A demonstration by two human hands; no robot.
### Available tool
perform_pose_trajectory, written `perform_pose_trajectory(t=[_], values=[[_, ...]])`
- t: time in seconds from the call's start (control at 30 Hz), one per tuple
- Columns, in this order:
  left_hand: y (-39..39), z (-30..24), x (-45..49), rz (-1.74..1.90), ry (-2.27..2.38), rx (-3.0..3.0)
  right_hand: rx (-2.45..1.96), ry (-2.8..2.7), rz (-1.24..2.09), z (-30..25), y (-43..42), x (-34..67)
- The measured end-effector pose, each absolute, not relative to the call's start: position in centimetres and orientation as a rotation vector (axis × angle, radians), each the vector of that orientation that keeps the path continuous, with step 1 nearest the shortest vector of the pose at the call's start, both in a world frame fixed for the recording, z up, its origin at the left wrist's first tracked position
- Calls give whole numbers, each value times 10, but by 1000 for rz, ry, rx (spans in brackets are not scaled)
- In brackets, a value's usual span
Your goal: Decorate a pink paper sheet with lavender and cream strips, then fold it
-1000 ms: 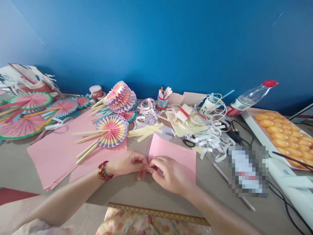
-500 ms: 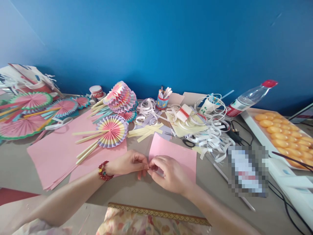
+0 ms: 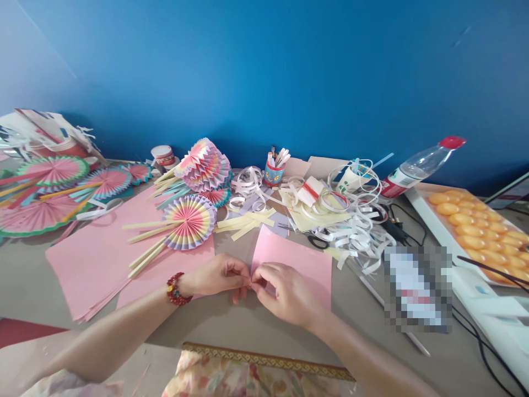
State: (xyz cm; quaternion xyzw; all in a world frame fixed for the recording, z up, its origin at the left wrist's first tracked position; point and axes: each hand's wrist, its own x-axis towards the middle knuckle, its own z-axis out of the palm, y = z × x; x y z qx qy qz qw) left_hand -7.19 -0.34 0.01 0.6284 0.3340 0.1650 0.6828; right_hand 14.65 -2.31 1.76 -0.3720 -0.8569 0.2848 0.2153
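Observation:
A pink paper sheet (image 3: 308, 262) lies in front of me, its left edge under my fingers. My left hand (image 3: 225, 277), with a red bead bracelet (image 3: 177, 289) at the wrist, pinches at that edge, thumb and forefinger together. Touching it, my right hand (image 3: 285, 292) rests partly over the sheet and pinches at the same edge. The paper between the fingertips is mostly hidden. Left of my hands, a finished pleated paper fan (image 3: 190, 222) with cream sticks lies on a stack of pink sheets (image 3: 91, 264).
Scissors (image 3: 318, 241), white paper strips (image 3: 355, 240) and a pen cup (image 3: 273, 172) sit behind the sheet. A plastic bottle (image 3: 417, 168) leans at the right, beside a tray of yellow-orange rounded things (image 3: 471, 220). More fans (image 3: 53, 171) crowd the left; a blue wall (image 3: 264, 71) stands behind.
Hardly anything differs. Both hands stay pinched at the sheet's left edge, with only a tiny shift of the fingertips; the view moved very slightly.

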Motion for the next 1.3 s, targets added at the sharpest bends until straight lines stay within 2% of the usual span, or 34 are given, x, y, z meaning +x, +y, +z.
perform_pose_trajectory(t=[0.57, 1.3], values=[[-3, 4, -70, 385, 736, 1401, -1019, -2362, 901, 16, -22, 148], [-6, 9, -66, 373, 835, 1472, -1031, -2351, 822, 12, -25, 144]])
